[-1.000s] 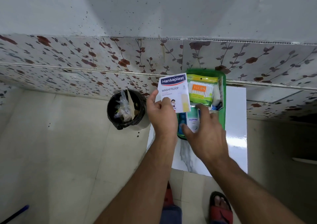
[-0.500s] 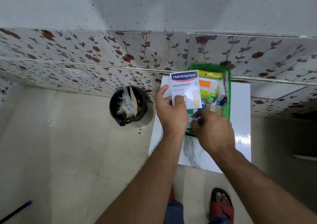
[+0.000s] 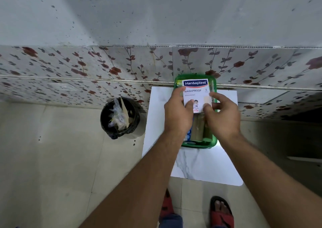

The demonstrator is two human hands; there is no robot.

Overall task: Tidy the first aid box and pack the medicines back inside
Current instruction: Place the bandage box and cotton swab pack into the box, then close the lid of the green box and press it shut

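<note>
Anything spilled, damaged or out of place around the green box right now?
Nothing stands out. Both hands, left and right, hold the white Hansaplast plaster packet flat over the green plastic first aid box.

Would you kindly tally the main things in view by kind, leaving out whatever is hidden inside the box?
Plaster packets: 1
Green first aid boxes: 1
Black bins: 1
White tables: 1
Hands: 2
Total: 6

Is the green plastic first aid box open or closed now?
Open: no lid covers the green plastic first aid box, and packets inside are visible.
</note>
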